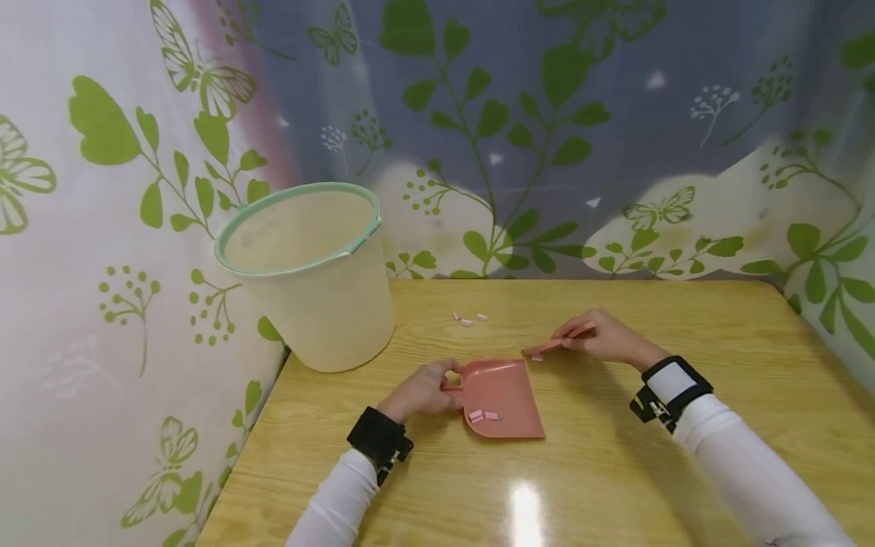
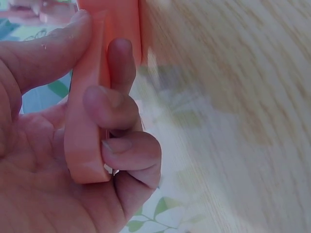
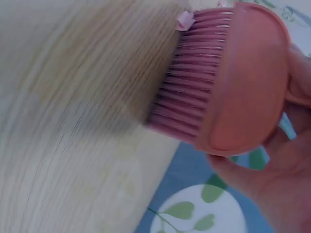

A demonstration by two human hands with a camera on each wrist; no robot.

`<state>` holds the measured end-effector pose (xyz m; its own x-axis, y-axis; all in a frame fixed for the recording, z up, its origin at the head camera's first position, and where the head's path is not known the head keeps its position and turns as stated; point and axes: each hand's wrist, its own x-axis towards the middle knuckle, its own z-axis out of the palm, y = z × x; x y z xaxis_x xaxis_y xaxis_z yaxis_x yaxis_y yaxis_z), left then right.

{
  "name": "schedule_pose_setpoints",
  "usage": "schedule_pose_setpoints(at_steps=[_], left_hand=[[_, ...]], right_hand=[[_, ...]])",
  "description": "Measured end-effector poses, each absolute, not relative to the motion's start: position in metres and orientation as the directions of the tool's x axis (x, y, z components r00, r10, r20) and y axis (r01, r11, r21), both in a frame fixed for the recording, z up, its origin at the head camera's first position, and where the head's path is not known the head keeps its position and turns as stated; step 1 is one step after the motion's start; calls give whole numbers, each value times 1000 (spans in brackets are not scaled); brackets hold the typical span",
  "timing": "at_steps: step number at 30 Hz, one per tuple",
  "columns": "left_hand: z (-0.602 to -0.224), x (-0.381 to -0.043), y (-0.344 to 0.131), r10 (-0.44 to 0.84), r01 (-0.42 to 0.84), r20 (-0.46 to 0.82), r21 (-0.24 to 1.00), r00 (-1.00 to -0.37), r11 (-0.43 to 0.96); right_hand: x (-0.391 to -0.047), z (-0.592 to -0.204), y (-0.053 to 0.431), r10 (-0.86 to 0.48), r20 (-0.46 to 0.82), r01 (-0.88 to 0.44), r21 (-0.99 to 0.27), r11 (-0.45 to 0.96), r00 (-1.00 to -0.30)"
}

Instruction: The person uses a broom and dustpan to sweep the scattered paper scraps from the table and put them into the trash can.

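Note:
A coral dustpan (image 1: 502, 395) lies on the wooden table, its open edge facing right. My left hand (image 1: 422, 389) grips its short handle (image 2: 87, 111), with fingers curled round it in the left wrist view. A couple of small pink pieces (image 1: 491, 415) rest in the pan near the handle side. My right hand (image 1: 604, 334) holds a matching small brush (image 3: 252, 80) just beyond the pan's far right corner. The brush's bristles (image 3: 194, 73) point down to the tabletop, and one pink piece (image 3: 185, 21) sits against their end.
Several more pink pieces (image 1: 466, 323) lie on the table (image 1: 615, 471) beyond the dustpan. A cream bucket (image 1: 328, 311) with a green rim stands at the back left. Leaf-and-butterfly patterned curtains (image 1: 478, 137) border the table's back and sides.

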<state>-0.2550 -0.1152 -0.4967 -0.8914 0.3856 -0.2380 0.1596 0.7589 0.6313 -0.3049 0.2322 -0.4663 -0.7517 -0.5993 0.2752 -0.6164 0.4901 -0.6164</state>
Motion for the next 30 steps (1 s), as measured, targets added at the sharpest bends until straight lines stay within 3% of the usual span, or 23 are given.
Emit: schedule_pose_setpoints(at_steps=[3,11,16,24,30], left_hand=[[-499,-259,-112,392,168,-241,623,-888,764],[-502,-260,-108,427,181,-228,664,-875,725],[-497,-261,-110,412,172,-224,663,-883,729],[-490,-261,-111,413,183,-221,649,-884,739],[-494,-258,-109,405,177,-226,642,-886,746]], right_hand=[[-289,-462,247,-619,267,-632,-592,500,-739],[-256,-478,250,-499,314,-589,-432,683,-808],[-235,-475,237,-540,248,-588,-463,663,-804],[-246,-475,245,-417,431,-566,-314,762,-800],[-239,-484,220,-302,323,-440,-593,674,-897]])
